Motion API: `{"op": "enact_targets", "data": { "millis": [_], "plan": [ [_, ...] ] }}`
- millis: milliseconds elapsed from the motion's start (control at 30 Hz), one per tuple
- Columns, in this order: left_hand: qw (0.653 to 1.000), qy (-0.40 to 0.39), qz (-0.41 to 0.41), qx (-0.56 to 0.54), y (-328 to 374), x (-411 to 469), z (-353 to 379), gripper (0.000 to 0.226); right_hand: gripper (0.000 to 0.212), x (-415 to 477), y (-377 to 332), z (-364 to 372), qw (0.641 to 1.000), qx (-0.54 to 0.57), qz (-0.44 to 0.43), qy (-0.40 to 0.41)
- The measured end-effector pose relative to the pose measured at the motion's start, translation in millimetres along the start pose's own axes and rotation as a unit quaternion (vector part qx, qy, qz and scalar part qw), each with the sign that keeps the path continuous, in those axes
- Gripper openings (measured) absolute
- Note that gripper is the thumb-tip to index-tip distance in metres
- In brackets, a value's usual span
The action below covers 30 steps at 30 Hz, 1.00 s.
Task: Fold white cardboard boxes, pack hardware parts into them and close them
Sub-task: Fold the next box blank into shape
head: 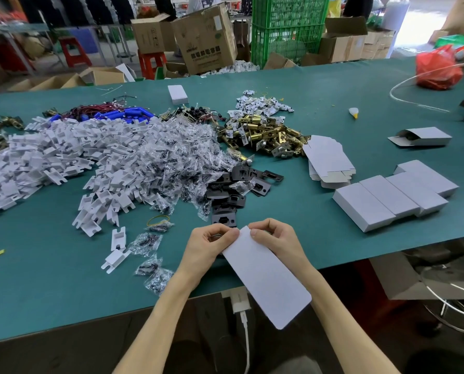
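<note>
My left hand [212, 244] and right hand [274, 238] pinch the white box [266, 276] at its end nearest the black plates [225, 195]; I'd open it evenly, no creases.

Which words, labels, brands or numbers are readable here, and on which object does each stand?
On the tilted brown carton: dark Chinese characters under a logo, too blurred to read.
On the brown carton left of it: small printed symbols, too small to read.
On the white cardboard box being folded and the closed white boxes: no print visible.
</note>
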<state>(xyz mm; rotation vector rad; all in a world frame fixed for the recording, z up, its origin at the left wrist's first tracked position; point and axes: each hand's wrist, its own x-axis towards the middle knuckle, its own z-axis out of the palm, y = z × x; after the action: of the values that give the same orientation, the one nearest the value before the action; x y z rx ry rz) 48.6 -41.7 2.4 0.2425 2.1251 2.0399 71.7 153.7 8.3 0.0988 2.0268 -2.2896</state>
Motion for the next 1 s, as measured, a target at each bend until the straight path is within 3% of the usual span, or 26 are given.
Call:
{"op": "enact_targets", "data": {
  "millis": [367,500,633,1000],
  "plan": [
    [0.999,0.045,0.007,0.005,-1.7,1.1,4.6,0.018,0.027,-2.8,-1.2,5.8,0.999,-0.02,-0.033,0.021],
    [0.999,0.039,0.003,-0.007,-0.5,0.2,5.2,0.023,0.005,-1.2,1.9,5.2,0.997,-0.041,-0.048,0.038],
    [1.0,0.017,0.012,0.0,0.1,-0.8,5.3,0.012,0.023,-1.6,1.3,5.2,0.997,-0.032,-0.067,0.027],
    [0.999,0.011,0.03,0.023,4.8,-5.1,8.5,0.018,0.005,0.3,3.2,5.7,0.994,-0.061,-0.072,0.056]
  ]
}}
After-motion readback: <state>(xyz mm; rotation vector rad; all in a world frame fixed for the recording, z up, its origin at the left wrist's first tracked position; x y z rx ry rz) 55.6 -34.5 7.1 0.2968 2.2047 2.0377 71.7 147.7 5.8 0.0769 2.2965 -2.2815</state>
